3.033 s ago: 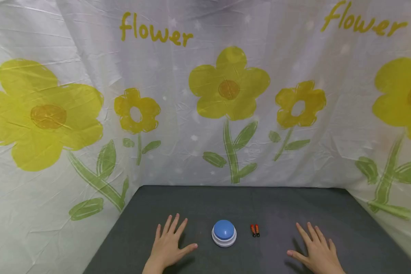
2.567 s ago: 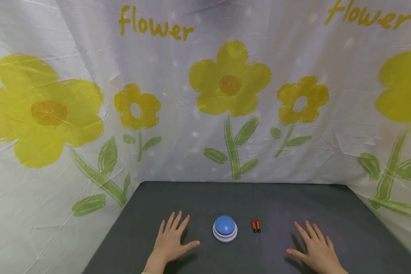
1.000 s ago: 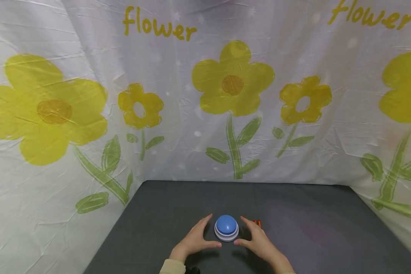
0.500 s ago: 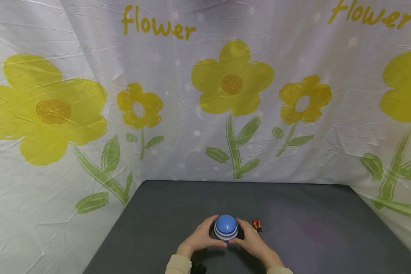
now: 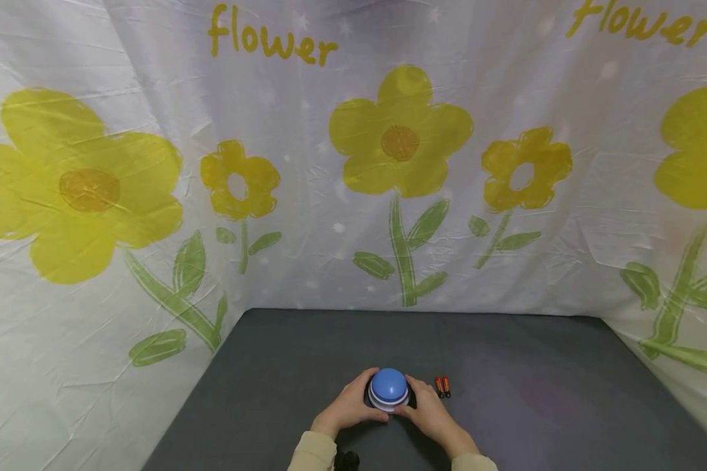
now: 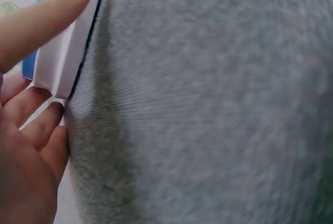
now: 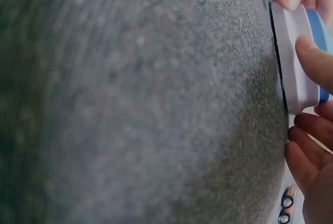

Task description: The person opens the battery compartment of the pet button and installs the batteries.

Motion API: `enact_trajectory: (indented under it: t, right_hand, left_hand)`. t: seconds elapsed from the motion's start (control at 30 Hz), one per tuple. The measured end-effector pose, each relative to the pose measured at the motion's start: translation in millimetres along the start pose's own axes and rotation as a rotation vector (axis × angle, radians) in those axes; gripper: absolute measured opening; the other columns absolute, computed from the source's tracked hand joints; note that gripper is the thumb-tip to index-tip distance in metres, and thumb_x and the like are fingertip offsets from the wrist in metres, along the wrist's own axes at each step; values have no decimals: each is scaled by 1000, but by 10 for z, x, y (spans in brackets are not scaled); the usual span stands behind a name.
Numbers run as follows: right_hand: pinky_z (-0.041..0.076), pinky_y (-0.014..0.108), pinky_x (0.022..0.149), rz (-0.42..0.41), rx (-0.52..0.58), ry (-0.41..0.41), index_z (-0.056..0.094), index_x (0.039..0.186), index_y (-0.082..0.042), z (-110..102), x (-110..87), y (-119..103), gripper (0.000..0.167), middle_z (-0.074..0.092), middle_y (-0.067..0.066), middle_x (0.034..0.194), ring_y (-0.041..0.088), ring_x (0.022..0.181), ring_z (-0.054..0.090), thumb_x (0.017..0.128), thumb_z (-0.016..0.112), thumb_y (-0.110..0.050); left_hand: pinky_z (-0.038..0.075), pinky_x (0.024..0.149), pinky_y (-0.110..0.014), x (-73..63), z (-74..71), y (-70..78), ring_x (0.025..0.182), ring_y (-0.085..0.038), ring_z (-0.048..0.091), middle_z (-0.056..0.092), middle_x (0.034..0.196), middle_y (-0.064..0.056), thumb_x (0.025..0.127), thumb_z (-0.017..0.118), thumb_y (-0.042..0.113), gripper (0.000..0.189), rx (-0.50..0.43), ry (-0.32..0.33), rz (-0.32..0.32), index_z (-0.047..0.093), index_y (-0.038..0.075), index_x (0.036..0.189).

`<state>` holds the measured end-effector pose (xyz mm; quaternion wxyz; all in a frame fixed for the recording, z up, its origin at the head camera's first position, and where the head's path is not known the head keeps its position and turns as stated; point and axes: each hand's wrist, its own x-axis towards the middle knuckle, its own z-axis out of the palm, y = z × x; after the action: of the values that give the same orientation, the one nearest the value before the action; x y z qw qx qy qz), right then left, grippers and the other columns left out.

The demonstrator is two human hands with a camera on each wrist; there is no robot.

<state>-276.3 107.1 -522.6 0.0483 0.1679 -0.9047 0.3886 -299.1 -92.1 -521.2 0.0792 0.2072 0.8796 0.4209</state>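
A round push button point(image 5: 389, 386) with a blue dome and a white base is at the middle of the dark cloth. My left hand point(image 5: 349, 403) grips its left side, thumb at the front of the base and fingers round the far side. From the right, my right hand point(image 5: 431, 412) holds it the same way. Both wrist views show thumbs pressing the white base point(image 6: 66, 47) and curled fingers near the cloth. Whether the base touches the cloth is hard to tell. Just right of my right hand lie two small red and black batteries point(image 5: 442, 386), side by side.
A dark grey cloth point(image 5: 306, 340) covers the table. Behind and beside it hangs a white curtain point(image 5: 306, 196) printed with yellow flowers. A small black object point(image 5: 346, 460) shows by my left sleeve at the bottom edge.
Both hands came in from apart, with spread fingers, to either side of the push button, then closed on its base. The batteries, briefly covered by the right hand, show again.
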Motion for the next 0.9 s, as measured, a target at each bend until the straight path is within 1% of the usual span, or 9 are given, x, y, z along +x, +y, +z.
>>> enact_trajectory:
  t: [0.07,0.17,0.37,0.5,0.6,0.73,0.87,0.9]
  right_hand:
    - [35,56,90,2,-12,20,49,122,12,10,10,4,64,53,27,117,44,110,46,73,78,-18]
    - [37,54,90,-4,-33,43,51,120,11,24,19,1,61,54,26,114,43,107,48,72,78,-15]
    - [38,54,89,-11,-56,55,52,117,12,41,27,-25,58,55,26,112,42,105,49,72,78,-14]
    - [37,55,89,16,-50,48,52,118,12,43,24,-37,58,55,27,114,43,107,48,73,78,-14]
    - [37,56,89,34,-23,44,53,120,10,40,16,-37,57,55,27,116,44,108,48,74,77,-14]
    - [37,56,90,32,42,43,53,121,8,16,-11,-39,55,55,26,118,43,111,48,77,75,-17]
    - [39,53,89,10,125,68,54,121,8,-36,-36,-66,51,55,26,117,40,110,50,81,72,-20]
    - [40,52,88,6,132,77,55,121,8,-49,-38,-74,51,56,25,117,39,109,51,82,70,-21]
  left_hand:
    - [33,96,-53,1,13,3,123,-35,39,41,136,-17,68,83,30,91,-2,13,9,34,2,140]
    - [34,95,-52,5,35,-8,122,-35,41,43,135,-17,70,82,26,86,27,37,32,36,1,138]
    - [35,94,-50,24,86,-64,119,-33,44,47,132,-15,71,81,23,79,87,87,52,39,3,136]
    - [36,95,-49,19,115,-85,120,-33,44,47,133,-16,74,79,20,77,101,90,44,38,2,137]
    - [35,95,-50,-1,121,-88,120,-35,43,46,133,-18,75,78,18,76,98,87,36,37,0,137]
    - [36,94,-51,-41,93,-85,117,-36,45,49,131,-18,75,78,26,75,71,99,29,40,0,135]
    - [38,92,-50,-76,40,-59,114,-34,49,54,125,-17,74,77,36,73,27,127,32,46,0,130]
    - [39,92,-49,-79,26,-47,113,-33,50,55,123,-17,75,76,37,72,17,132,36,47,-1,129]
